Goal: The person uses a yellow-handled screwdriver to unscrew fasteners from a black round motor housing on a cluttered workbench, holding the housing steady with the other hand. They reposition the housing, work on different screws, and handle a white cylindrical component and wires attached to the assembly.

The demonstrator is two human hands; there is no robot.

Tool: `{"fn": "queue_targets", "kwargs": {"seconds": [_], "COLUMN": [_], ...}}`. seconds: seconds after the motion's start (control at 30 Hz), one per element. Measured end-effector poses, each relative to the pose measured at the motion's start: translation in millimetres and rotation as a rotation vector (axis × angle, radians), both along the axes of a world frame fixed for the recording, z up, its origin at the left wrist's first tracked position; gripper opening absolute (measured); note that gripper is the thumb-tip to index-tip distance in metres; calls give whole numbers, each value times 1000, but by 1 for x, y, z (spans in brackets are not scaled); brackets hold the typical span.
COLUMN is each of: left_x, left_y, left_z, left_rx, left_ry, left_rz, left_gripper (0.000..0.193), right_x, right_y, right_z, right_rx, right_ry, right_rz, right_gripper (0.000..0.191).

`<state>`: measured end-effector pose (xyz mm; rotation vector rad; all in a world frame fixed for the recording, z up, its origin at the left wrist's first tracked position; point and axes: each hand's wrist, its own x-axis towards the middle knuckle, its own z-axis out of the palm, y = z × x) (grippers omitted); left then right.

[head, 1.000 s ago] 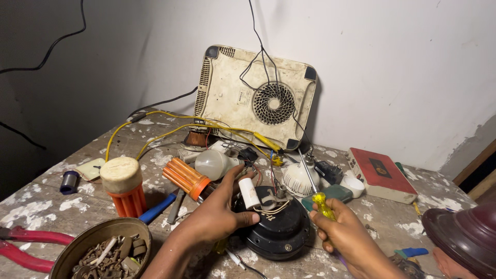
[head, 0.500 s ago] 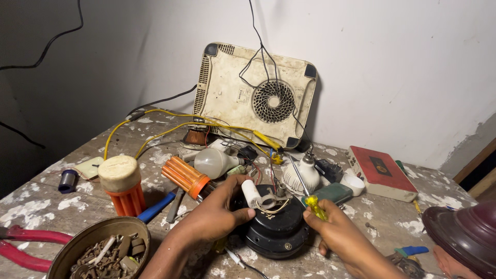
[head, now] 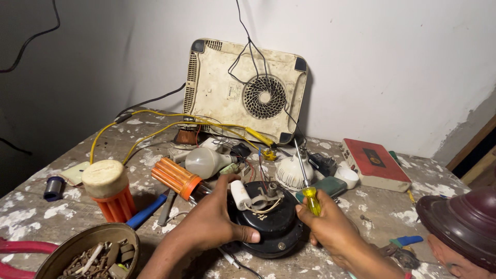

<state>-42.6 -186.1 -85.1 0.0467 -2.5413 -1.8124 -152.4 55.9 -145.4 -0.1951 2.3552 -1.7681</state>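
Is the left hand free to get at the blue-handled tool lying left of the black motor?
Probably not right away: the left hand is clamped on the black motor. The blue-handled tool lies uncovered on the table nearby, so the path looks open once it lets go.

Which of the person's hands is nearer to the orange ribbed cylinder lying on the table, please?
Left. The left hand grips the black motor just beside the orange ribbed cylinder; the right hand, holding the yellow-handled screwdriver, sits beyond the motor.

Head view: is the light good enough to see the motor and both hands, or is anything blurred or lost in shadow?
Head view: the black motor, left hand and right hand with the yellow-handled screwdriver are evenly lit and sharp; the wall at far left falls into deep shadow; slight glare on the bulb; no motion blur evident.
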Motion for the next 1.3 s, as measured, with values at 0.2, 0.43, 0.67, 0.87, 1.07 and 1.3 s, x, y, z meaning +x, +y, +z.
{"fn": "queue_targets", "kwargs": {"seconds": [0.2, 0.43, 0.67, 0.87, 1.07, 1.3], "left_x": [-2, -7, -9, -20, -34, -58], "left_y": [8, 13, 3, 2, 14, 22], "left_z": [-1, -6, -14, -30, -44, -56], "left_rx": [-248, -266, -215, -89, -179, -122], "left_ry": [126, 164, 269, 426, 514, 569], "left_rz": [115, 142, 19, -21, 34, 90], "left_gripper": [117, 112, 123, 107, 87, 61], "right_x": [-5, -13, -10, -5, -7, -15], "right_y": [-5, -3, -4, -4, -5, 1], "right_z": [7, 3, 5, 14, 19, 22], "right_rx": [-82, -51, -40, 96, 146, 323], "right_ry": [118, 470, 523, 501, 545, 501], "right_rz": [-100, -60, -11, -15, 20, -15], "right_gripper": [25, 27, 24, 23, 27, 33]}}
